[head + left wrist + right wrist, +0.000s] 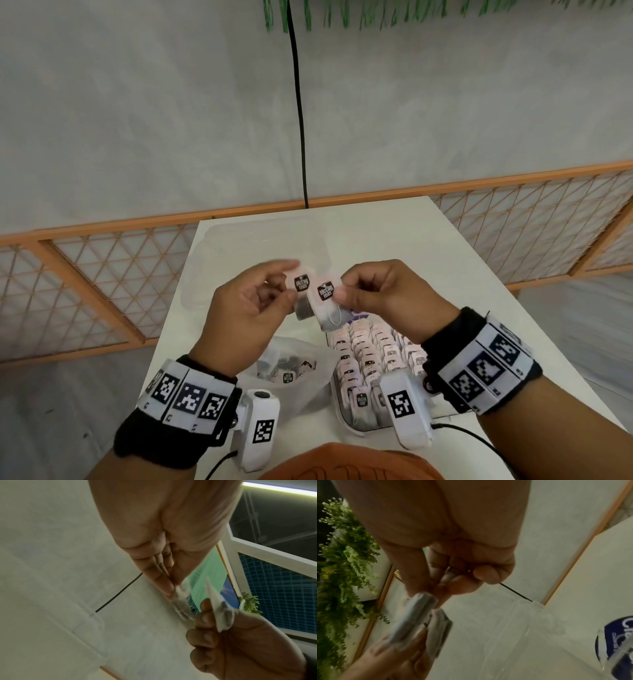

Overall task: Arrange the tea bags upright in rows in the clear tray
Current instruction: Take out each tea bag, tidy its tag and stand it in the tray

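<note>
My left hand (245, 308) and right hand (380, 291) each pinch one tea bag (325, 294) (hanging long-way down) just above the clear tray (342, 416), right hand closer.

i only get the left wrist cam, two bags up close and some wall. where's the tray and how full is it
Observer: The clear tray sits on the white table, below the right hand. Rows of upright tea bags fill most of what shows.
Operator: any loose bags left
Observer: Yes, a plastic bag left of the tray holds loose ones.
Operator: which hand has which bag
Observer: The left hand pinches the farther tea bag; the right hand pinches the nearer tea bag, overlapping it.
</note>
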`<state>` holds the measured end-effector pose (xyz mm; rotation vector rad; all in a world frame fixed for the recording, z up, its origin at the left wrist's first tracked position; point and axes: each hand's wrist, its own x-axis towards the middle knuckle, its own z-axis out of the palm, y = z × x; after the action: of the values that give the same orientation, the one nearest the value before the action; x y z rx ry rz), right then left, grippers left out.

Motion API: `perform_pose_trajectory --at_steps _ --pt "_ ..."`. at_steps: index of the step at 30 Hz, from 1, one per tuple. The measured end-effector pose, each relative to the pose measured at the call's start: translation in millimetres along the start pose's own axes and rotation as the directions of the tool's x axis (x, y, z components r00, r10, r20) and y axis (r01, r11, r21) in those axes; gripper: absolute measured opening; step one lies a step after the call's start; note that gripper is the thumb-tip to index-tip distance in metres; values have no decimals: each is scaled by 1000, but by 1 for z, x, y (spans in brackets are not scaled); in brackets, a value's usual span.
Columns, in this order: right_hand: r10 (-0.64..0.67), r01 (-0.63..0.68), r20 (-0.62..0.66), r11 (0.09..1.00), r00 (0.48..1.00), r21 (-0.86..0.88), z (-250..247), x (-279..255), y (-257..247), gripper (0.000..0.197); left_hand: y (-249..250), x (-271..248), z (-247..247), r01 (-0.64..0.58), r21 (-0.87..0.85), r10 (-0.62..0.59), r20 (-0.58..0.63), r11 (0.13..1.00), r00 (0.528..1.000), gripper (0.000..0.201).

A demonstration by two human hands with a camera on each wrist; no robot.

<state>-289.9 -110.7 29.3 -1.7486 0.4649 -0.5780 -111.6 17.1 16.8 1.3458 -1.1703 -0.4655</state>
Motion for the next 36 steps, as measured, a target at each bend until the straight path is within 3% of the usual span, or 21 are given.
perform_pose_trajectory --at_steps 3,9,14,24,28,30,33,36 --pt "27 -27 -1 998 1000 -59 2 -3 -2 14 11 1 6 1 -58 -1 -1 998 1000 51" --pt "-9 5 -151 1000 989 -26 12 -5 -1 15 23 3 13 -11 -46 11 -11 999 1000 53" --pt "-7 10 -203 1000 979 16 16 -3 -8 16 28 2 15 -9 -48 9 7 999 1000 55" --pt "-84 42 -227 982 970 -184 15 -3 -9 17 28 2 19 15 34 -14 -13 999 1000 59" --pt "-81 45 -98 946 992 -321 10 -8 -9 19 28 1 27 -70 159 66 31 985 997 67" --pt "-63 42 -43 921 997 -388 4 -13 -10 7 29 -1 32 -107 194 91 88 975 992 72" --pt "24 -61 -100 920 995 -388 -20 -24 2 6 27 -4 33 -113 206 79 168 972 983 77" --pt "226 -313 -242 850 944 -424 -58 -41 33 15 11 -5 21 -12 329 -51 181 944 982 60"
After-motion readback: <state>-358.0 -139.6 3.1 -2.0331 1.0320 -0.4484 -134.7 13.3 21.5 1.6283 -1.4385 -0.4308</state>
